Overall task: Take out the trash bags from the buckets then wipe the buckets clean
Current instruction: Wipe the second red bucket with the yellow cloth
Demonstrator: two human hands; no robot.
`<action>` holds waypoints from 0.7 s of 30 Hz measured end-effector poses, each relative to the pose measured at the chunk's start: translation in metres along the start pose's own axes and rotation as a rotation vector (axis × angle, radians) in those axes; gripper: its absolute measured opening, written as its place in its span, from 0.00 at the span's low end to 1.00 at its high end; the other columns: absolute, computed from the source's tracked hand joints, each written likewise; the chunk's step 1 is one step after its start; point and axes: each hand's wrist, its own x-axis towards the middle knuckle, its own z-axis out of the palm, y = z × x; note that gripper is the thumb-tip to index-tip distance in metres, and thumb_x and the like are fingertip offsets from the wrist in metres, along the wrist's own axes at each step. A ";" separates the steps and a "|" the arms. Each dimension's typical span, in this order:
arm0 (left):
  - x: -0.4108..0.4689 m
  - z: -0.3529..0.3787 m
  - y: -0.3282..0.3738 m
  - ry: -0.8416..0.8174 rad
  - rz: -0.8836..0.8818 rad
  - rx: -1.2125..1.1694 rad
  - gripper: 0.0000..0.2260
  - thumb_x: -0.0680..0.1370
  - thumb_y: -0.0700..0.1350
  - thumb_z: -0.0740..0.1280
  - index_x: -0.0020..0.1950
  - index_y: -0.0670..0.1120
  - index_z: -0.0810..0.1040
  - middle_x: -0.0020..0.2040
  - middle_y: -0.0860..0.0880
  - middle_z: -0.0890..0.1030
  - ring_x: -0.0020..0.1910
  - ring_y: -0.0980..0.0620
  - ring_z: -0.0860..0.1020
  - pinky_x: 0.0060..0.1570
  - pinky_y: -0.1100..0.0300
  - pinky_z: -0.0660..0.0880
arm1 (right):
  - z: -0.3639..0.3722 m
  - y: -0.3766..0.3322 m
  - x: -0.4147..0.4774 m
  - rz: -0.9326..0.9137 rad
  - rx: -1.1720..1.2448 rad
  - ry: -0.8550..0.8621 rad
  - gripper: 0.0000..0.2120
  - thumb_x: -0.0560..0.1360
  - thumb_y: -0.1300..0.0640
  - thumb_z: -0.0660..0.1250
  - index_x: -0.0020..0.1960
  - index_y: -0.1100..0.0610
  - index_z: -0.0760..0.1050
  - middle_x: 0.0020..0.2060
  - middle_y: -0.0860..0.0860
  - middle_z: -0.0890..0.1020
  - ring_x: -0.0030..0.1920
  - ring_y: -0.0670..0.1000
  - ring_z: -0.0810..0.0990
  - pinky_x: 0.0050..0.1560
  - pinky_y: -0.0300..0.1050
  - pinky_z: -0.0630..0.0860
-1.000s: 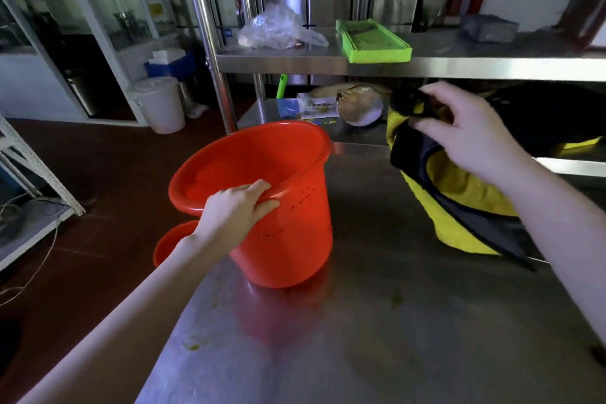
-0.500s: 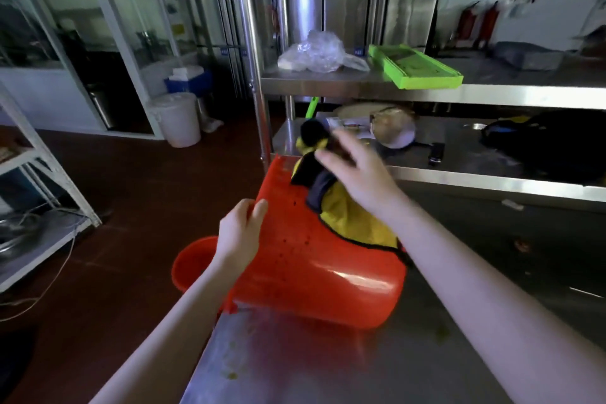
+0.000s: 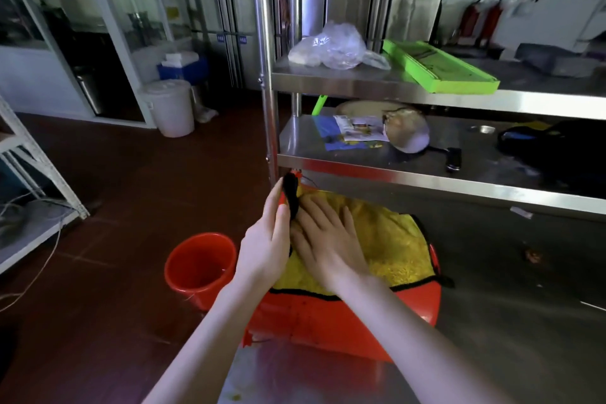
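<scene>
A red bucket [image 3: 344, 325] lies on its side on the steel table [image 3: 492, 338]. A yellow cloth with black trim [image 3: 390, 239] is spread over its upper side. My right hand [image 3: 328, 239] presses flat on the cloth, fingers apart. My left hand [image 3: 265, 239] grips the bucket's rim at the left, next to a black corner of the cloth. A second red bucket [image 3: 200, 262] stands upright on the floor, left of the table.
A steel shelf rack [image 3: 426, 95] rises right behind the bucket, holding a clear plastic bag [image 3: 331, 49], a green tray [image 3: 439, 65], papers and a pan. A white lidded bin [image 3: 170, 106] stands on the floor at the back left. A white rack [image 3: 36, 174] stands at far left.
The bucket has been tipped fully onto its side. My right hand brought the cloth over and spread it flat on the bucket's side. The view dropped lower and closer.
</scene>
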 end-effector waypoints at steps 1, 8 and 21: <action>0.003 0.000 -0.002 -0.002 0.019 0.066 0.18 0.81 0.62 0.48 0.69 0.79 0.54 0.42 0.57 0.82 0.38 0.60 0.81 0.39 0.59 0.79 | 0.003 0.002 -0.001 -0.019 -0.024 -0.001 0.25 0.81 0.40 0.41 0.76 0.43 0.57 0.74 0.44 0.63 0.77 0.48 0.54 0.74 0.62 0.53; 0.013 0.001 -0.020 0.014 -0.013 0.021 0.17 0.84 0.52 0.53 0.71 0.69 0.63 0.24 0.55 0.71 0.21 0.58 0.66 0.20 0.62 0.65 | -0.007 0.120 -0.023 0.383 -0.031 -0.100 0.27 0.80 0.39 0.39 0.77 0.43 0.56 0.77 0.41 0.58 0.77 0.45 0.54 0.77 0.51 0.52; 0.005 0.015 -0.014 0.055 -0.012 0.019 0.15 0.84 0.53 0.55 0.69 0.67 0.66 0.31 0.62 0.80 0.31 0.68 0.77 0.29 0.74 0.71 | 0.011 -0.007 -0.012 -0.063 0.016 0.017 0.27 0.80 0.42 0.47 0.76 0.48 0.60 0.76 0.48 0.61 0.78 0.51 0.53 0.73 0.63 0.56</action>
